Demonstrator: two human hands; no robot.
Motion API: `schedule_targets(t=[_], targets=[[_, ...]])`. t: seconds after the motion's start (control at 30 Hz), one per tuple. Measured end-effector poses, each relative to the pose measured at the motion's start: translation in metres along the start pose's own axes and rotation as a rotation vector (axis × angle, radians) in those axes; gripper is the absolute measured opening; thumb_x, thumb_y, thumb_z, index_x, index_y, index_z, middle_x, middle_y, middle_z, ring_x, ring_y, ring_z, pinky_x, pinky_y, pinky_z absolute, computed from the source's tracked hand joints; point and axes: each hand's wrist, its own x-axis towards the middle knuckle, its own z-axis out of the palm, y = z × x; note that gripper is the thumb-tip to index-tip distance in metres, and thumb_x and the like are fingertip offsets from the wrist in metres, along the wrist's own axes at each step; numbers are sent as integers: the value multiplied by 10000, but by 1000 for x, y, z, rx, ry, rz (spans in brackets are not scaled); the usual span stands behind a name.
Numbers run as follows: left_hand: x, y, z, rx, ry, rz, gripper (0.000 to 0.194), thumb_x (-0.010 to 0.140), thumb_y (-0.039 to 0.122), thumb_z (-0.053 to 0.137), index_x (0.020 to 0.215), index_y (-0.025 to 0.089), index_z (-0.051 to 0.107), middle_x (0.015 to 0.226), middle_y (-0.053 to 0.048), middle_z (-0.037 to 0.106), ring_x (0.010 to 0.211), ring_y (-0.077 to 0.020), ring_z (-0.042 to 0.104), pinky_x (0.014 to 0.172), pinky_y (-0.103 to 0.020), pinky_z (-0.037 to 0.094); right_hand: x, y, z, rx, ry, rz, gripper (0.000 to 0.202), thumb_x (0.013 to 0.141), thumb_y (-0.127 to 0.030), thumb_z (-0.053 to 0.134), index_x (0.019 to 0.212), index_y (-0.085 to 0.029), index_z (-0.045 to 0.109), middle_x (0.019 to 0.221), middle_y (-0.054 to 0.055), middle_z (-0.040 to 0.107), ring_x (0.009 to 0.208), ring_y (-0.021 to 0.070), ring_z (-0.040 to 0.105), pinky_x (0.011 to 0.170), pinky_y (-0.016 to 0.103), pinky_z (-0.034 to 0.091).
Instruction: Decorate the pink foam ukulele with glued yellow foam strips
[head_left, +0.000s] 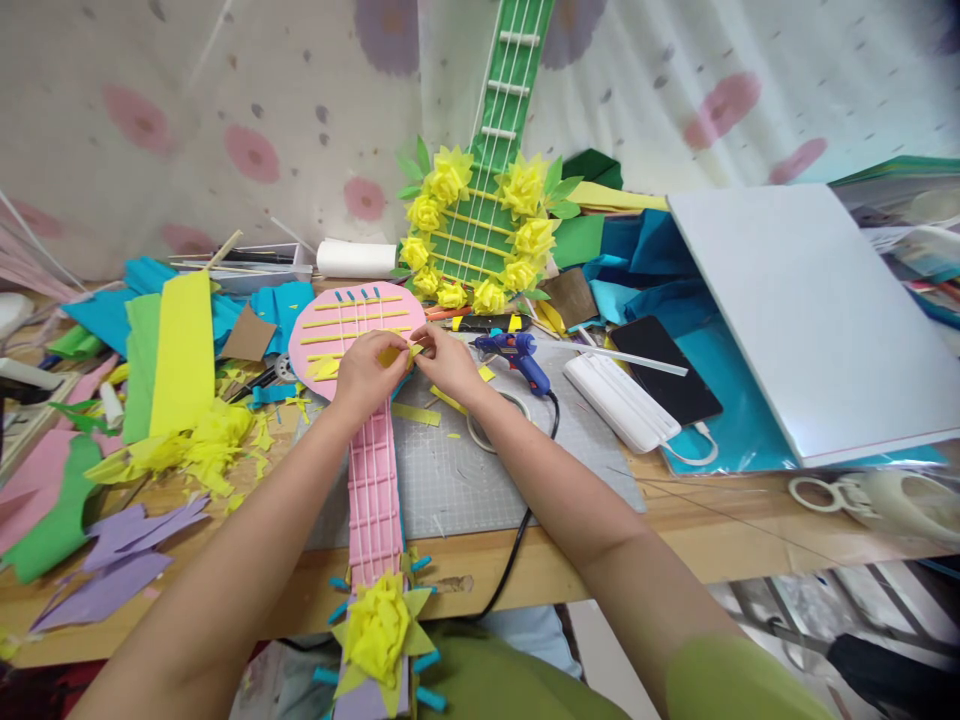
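Observation:
A pink toy guitar (373, 470) lies on the table, its neck pointing toward me. Yellow strips and white strings cross its round body, and a large yellow paper flower (377, 630) sits at the near end of the neck. Over the body's right part, my left hand (371, 375) and my right hand (448, 362) meet with pinched fingers. Between them is a small piece of yellow paper (391, 355), partly hidden by the fingers. A blue glue gun (517, 358) lies just right of my right hand.
Behind stands a green toy guitar (480, 225) ringed with yellow flowers. Yellow paper scraps (214, 440) and coloured sheets cover the left side. A tape roll (499, 420), a white power bank (619, 402), a black phone (664, 370) and a white board (817, 310) lie rightward. The glue gun's cord (517, 545) runs off the front edge.

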Motion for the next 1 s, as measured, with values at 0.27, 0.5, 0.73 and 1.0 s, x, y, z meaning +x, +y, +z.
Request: schedule_targets(t=[0.27, 0.5, 0.73, 1.0], targets=[[0, 3, -1, -3, -10, 15, 97, 721, 215, 540, 743, 193, 632, 868, -38, 685, 879, -186, 612, 832, -321, 464, 0, -3, -6, -41, 20, 48, 277, 673, -124, 534, 931, -225, 522, 825, -29, 646, 750, 133, 612, 759, 296, 473], [-1, 4, -3, -26, 3, 4, 96, 731, 232, 538, 759, 202, 625, 876, -34, 679, 883, -178, 611, 837, -312, 459, -2, -3, -4, 10, 8, 0, 289, 691, -129, 516, 964, -220, 516, 904, -9, 649, 678, 108, 590, 732, 285, 474], [-1, 1, -18, -19, 132, -41, 122, 771, 224, 510, 803, 201, 626, 915, -24, 680, 938, -172, 605, 870, -308, 442, 4, -8, -22, 177, 42, -35, 249, 710, -145, 534, 950, -207, 512, 883, -1, 650, 758, 112, 622, 749, 274, 487], [-7, -16, -42, 11, 264, -89, 149, 750, 193, 519, 833, 203, 643, 939, -19, 677, 959, -175, 602, 892, -307, 435, 6, 0, -29, 64, 49, 102, 263, 669, -92, 513, 915, -187, 515, 847, 17, 642, 772, 149, 612, 794, 360, 495]])
